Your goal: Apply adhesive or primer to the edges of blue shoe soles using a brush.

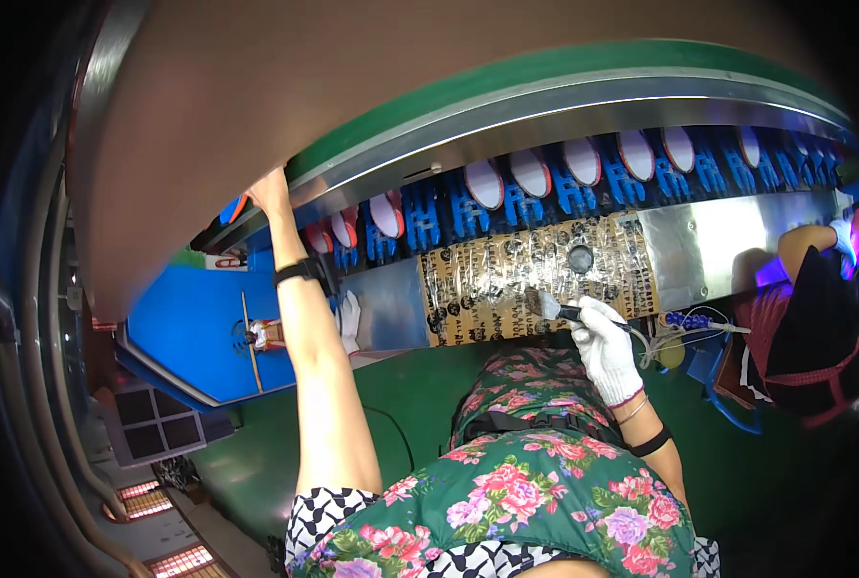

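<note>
My left hand, bare, reaches far forward past the metal edge at the left, beside a blue piece with an orange rim. Its fingers are mostly hidden, so I cannot tell whether it holds that piece. In a white glove, my right hand is closed round the dark handle of a flat brush. The bristles are over the near part of a ledge covered with printed brown paper and clear film. A small round dark pot stands on that ledge, beyond the brush.
Along the ledge runs a row of blue holders, several bearing pale shoe soles with red rims. A white glove lies by a blue panel on the left. At right, a co-worker's gloved hand is near the line.
</note>
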{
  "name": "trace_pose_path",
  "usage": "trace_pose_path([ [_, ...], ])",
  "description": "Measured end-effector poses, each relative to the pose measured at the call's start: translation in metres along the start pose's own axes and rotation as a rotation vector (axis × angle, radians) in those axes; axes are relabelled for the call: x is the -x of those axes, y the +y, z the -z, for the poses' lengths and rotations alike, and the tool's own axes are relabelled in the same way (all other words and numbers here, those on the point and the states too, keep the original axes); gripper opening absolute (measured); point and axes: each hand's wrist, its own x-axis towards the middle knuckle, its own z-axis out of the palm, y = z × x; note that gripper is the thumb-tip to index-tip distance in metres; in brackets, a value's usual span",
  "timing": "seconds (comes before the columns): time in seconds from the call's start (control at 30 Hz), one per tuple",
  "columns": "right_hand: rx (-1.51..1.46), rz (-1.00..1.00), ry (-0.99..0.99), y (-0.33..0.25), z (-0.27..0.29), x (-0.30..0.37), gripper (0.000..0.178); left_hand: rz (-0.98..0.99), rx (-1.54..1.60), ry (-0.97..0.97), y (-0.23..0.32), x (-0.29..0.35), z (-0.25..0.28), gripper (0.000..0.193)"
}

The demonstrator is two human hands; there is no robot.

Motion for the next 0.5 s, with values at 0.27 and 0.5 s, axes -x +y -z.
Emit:
trace_pose_path([
  [0.27, -0.068, 0.098, 0.091, -0.023, 0.034, 0.003, 0.022, -0.629, 0.385, -0.44, 0.188, 0.181, -0.149, 0.068],
  [0.5, -0.107, 0.303, 0.19, -0.061, 0.058, 0.031, 0.018, -0.789, 0.374, -0.743, 0.384, 0.274, -0.308, 0.077],
])
